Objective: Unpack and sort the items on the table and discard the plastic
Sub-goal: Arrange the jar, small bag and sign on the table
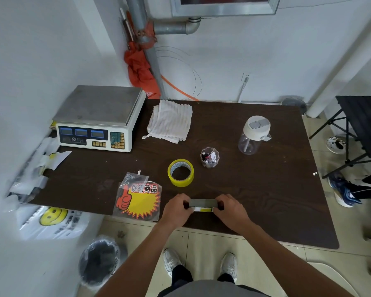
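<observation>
I hold a small grey packet (202, 204) by both ends, left hand (176, 209) and right hand (231, 209) pinching it near the table's (266, 189) front edge, ready to tear.

Dark table (266, 189): scale (99, 116), towel (170, 121), tape (181, 182), bottle (253, 136).

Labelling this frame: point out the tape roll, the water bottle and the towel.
tape roll (180, 182), head view, yellow front wall.
water bottle (257, 125), head view, white lid.
towel (170, 121), head view, middle.

Soft even indoor light, blurred left edge, wide-angle bowing.
</observation>
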